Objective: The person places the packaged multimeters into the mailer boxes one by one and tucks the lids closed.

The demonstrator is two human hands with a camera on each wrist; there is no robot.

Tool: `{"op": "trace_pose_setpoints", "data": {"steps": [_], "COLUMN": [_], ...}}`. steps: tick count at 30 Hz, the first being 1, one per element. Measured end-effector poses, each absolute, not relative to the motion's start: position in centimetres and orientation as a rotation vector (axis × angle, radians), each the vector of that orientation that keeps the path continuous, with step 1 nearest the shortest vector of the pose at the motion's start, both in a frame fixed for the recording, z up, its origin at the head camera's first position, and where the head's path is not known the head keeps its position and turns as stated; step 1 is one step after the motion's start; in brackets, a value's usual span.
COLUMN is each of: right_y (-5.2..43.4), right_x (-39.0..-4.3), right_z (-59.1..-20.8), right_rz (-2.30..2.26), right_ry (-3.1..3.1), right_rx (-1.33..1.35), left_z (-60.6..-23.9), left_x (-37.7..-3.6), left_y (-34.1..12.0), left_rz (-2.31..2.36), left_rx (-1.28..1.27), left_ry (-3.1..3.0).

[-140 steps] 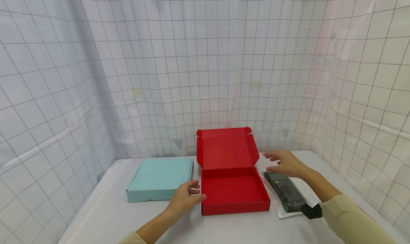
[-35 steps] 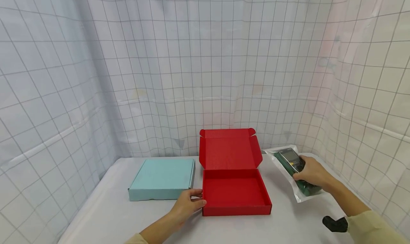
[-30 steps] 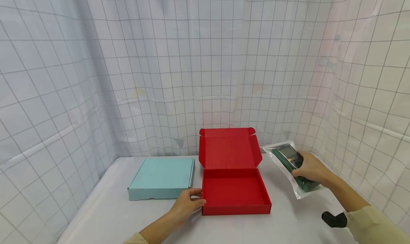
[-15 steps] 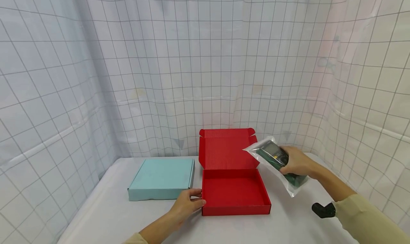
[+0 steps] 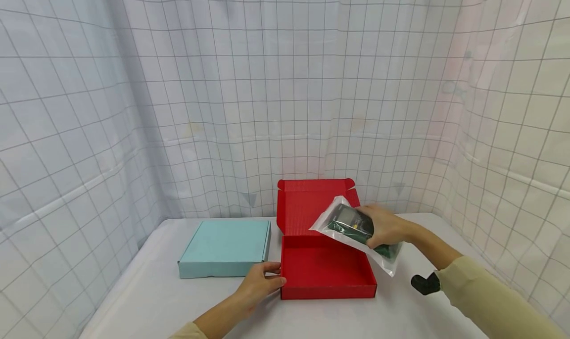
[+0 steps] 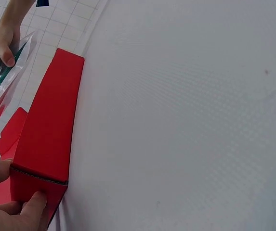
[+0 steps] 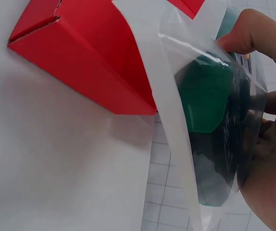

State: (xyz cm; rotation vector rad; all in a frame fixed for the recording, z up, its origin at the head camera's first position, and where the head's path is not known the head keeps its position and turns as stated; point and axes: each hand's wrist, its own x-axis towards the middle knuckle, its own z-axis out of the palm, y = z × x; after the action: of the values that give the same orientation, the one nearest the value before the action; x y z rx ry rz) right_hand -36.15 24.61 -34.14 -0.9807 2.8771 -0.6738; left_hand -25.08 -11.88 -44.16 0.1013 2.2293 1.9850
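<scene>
An open red box (image 5: 327,267) with its lid standing up sits mid-table; its corner shows as the red box (image 6: 48,139) and the red box (image 7: 87,53) in the wrist views. My right hand (image 5: 385,227) grips a dark green device sealed in a clear plastic bag (image 5: 352,227), held tilted in the air over the box's right rear part. The bagged device (image 7: 210,130) fills the right wrist view. My left hand (image 5: 260,282) holds the box's front left corner, thumb and fingers (image 6: 12,202) around it.
A closed light blue flat box (image 5: 227,247) lies left of the red one. The white table (image 5: 401,309) is ringed by gridded white curtains (image 5: 285,91) close behind and on both sides. A black wrist strap (image 5: 425,283) shows at my right sleeve.
My right hand lifted the bagged device from the table at the right and carried it leftward, now over the red box. The left hand stayed at the box's corner.
</scene>
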Motion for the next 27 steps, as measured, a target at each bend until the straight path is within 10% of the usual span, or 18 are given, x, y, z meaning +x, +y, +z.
{"op": "trace_pose_setpoints", "data": {"steps": [27], "right_y": [19.4], "right_x": [-36.6], "right_z": [-36.7], "right_rz": [-0.632], "right_ry": [2.591], "right_rx": [-1.198], "left_z": [-44.2], "left_x": [-25.3], "left_y": [-11.8], "left_rz": [1.941], "left_rx": [0.071], "left_ry": [2.284]}}
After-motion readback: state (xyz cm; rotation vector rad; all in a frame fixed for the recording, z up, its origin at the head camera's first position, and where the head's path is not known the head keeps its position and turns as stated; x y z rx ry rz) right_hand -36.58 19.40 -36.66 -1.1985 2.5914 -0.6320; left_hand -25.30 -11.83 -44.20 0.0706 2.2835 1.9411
